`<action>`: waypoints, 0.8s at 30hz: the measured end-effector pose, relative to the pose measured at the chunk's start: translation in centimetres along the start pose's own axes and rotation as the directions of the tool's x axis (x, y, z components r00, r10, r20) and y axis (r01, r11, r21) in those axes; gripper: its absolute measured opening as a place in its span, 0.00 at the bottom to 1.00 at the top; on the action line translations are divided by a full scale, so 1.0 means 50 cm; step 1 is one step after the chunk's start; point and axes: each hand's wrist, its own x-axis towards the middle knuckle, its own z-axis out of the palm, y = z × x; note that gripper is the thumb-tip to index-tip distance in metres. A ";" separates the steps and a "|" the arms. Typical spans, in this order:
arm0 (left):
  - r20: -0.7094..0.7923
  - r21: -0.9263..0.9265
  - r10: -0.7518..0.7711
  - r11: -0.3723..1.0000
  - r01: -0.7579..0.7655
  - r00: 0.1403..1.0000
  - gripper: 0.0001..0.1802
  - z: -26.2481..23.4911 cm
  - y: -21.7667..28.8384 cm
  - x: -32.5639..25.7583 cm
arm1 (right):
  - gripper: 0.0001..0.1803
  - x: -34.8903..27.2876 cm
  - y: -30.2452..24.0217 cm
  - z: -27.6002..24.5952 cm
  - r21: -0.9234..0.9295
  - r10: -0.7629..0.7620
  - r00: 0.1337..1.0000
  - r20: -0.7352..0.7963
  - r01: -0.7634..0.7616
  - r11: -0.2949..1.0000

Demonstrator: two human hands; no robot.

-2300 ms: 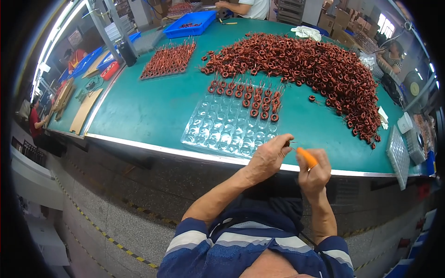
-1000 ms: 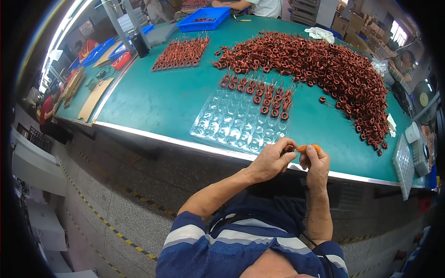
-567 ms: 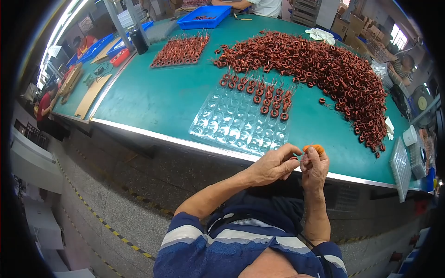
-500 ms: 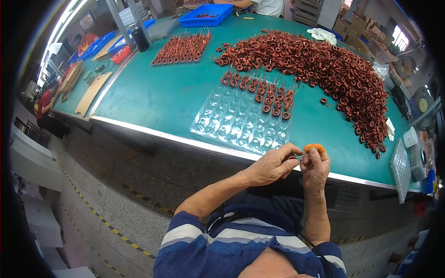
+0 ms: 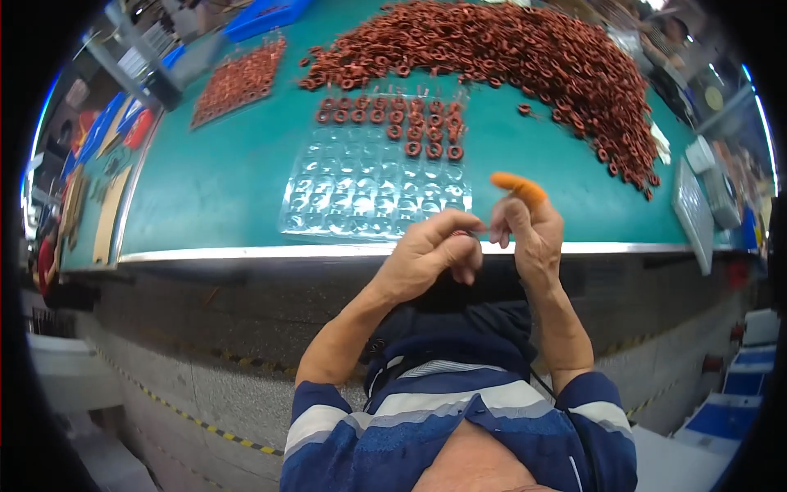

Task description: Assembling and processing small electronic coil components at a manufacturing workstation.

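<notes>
Straightened now: orange-capped finger (image 5: 518, 187), right hand (image 5: 534, 234).
Beside the tray (image 5: 332, 190), my left hand (image 5: 426, 256) pinches a half-hidden coil (image 5: 464, 234); whether my right grips anything, I can't tell.

Right hand (image 5: 533, 234): orange-covered finger (image 5: 516, 186) uncurled from thumb | view: shifted (blue tray (image 5: 261, 25) now cropped)

A factory workshop: a long green table (image 5: 221, 180) carries a big heap of reddish wound rings (image 5: 500, 45) and a clear pocketed tray (image 5: 344, 184), with a blue bin (image 5: 266, 16) far left, a co-worker (image 5: 666, 41) far right, and yellow-and-black tape (image 5: 225, 435) striping the near floor (image 5: 246, 402)
</notes>
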 end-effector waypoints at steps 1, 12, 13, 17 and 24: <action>-0.048 0.024 0.038 0.999 -0.037 0.998 0.14 -0.002 -0.003 0.003 | 0.16 0.008 0.005 -0.003 0.024 -0.045 0.998 -0.034 0.046 0.999; -0.035 0.779 0.291 0.607 -0.157 0.956 0.18 0.003 0.021 0.011 | 0.17 -0.015 0.008 -0.015 -0.029 0.220 0.957 0.190 -0.219 0.975; 0.030 0.787 0.252 0.591 -0.178 0.967 0.19 -0.001 0.033 0.012 | 0.17 -0.011 0.006 -0.019 -0.050 0.280 0.941 0.189 -0.276 0.960; 0.196 0.815 0.199 0.511 -0.272 0.960 0.19 -0.005 0.073 0.024 | 0.17 -0.006 0.009 -0.031 0.011 0.407 0.886 0.222 -0.419 0.908; 0.441 0.886 0.195 0.058 -0.460 0.876 0.17 -0.001 0.093 0.032 | 0.14 0.001 0.028 -0.045 0.196 0.435 0.829 0.352 -0.520 0.831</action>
